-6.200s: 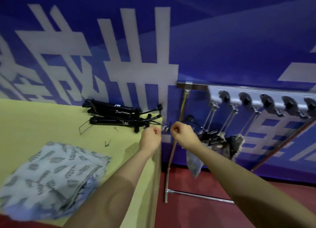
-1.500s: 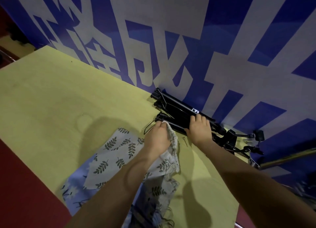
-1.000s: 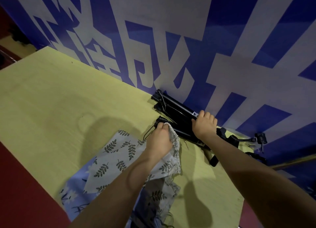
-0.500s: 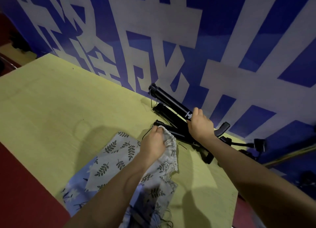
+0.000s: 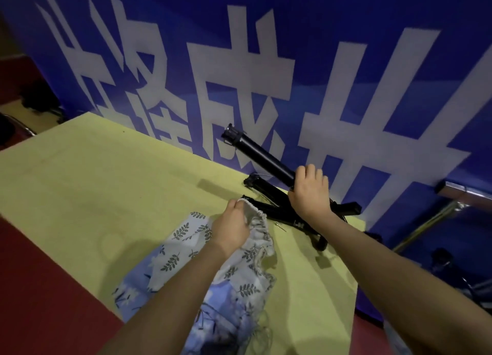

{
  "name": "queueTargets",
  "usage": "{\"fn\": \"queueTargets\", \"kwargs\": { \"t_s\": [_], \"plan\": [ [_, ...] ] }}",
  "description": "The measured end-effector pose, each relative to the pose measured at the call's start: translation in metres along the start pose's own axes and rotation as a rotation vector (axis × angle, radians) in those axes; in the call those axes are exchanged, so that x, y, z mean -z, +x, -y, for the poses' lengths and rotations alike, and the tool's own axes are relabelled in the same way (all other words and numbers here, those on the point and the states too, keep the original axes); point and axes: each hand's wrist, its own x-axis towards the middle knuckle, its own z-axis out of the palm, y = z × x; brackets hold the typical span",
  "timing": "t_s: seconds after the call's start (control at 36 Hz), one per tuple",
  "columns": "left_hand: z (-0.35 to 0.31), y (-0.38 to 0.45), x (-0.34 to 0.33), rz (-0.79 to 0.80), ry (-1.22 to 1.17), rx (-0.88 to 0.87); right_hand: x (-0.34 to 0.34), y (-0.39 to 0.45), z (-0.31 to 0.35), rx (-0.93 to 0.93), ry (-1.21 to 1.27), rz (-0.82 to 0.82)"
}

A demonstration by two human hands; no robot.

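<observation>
Over the last second the black tube (image 5: 259, 155) has come up off the pile. Half a second ago its far end was only just clear of the table; now it slants steeply, its capped end pointing toward ten o'clock against the blue banner (image 5: 239, 62). The right hand (image 5: 308, 192) is wrapped round the tube's lower end, fingers curled over the top — a full grip, not a pinch. The other folded black stands (image 5: 277, 212) stay flat on the yellow table (image 5: 106, 181), at about two o'clock from the left hand and partly under the right wrist.

The left hand (image 5: 231, 227) has hardly shifted. Thumb and fingers are closed on the gathered, elastic-looking rim of the leaf-print bag (image 5: 255, 251), holding it raised just beside the stands. The rest of the bag trails back toward six o'clock, beneath the forearm. A small metal pin (image 5: 281, 226) lies on the table at three o'clock from the rim, close by the bag.

My reading: one piece has been singled out and freed, and the bag's mouth is held ready close below it. What is left is to turn the tube's end toward that mouth and slide it in. The rim looks slack and bunched — it may snag unless the left hand spreads it wider. I cannot tell whether the mouth is actually parted.
</observation>
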Motion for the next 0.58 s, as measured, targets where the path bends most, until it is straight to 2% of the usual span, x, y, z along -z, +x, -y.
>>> {"fn": "queueTargets", "kwargs": {
  "t_s": [0.14, 0.25, 0.58],
  "plan": [
    [0.002, -0.014, 0.005, -0.048, -0.046, -0.017, 0.008, -0.018, 0.000, -0.017, 0.031, 0.064],
    [0.003, -0.023, 0.006, -0.063, -0.132, -0.028, 0.016, -0.033, -0.002, -0.032, -0.004, 0.038],
    [-0.003, -0.045, -0.001, -0.009, -0.275, -0.052, 0.047, -0.089, -0.013, -0.061, -0.064, 0.159]
  ]
}}
